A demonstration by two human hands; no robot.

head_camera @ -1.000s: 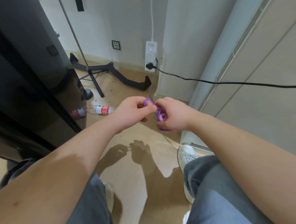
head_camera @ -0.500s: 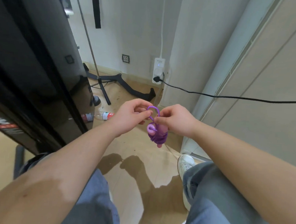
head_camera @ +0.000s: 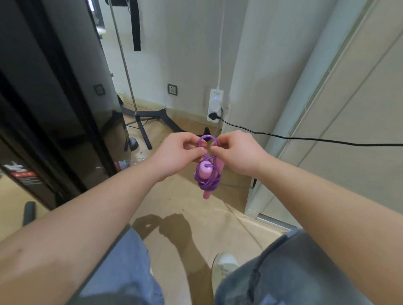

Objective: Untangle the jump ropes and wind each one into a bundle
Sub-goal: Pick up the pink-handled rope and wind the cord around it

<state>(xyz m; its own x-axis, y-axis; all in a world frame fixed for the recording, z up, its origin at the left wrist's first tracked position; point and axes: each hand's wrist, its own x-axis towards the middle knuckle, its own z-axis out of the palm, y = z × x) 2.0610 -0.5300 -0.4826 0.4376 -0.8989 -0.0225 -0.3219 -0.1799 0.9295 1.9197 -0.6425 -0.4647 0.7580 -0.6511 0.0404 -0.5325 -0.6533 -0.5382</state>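
A purple jump rope [head_camera: 207,179] with pink handles hangs in the air in front of me, wound into a tight bundle around the handles. A small loop of its cord sticks up between my hands. My left hand [head_camera: 177,156] pinches the left side of that loop. On the right side, my right hand [head_camera: 237,154] pinches the loop too and touches the top of one pink handle. No second rope is in view.
A black cabinet [head_camera: 41,100] stands close on my left. A tripod stand [head_camera: 136,115] and a power strip [head_camera: 214,106] with a black cable [head_camera: 314,139] are ahead by the wall. A plastic bottle [head_camera: 126,164] lies on the wooden floor. My knees and one white shoe [head_camera: 224,267] are below.
Both hands have risen with the rope. The bundle, hidden in my right hand a second ago, now hangs below the loop. My head has tilted up.
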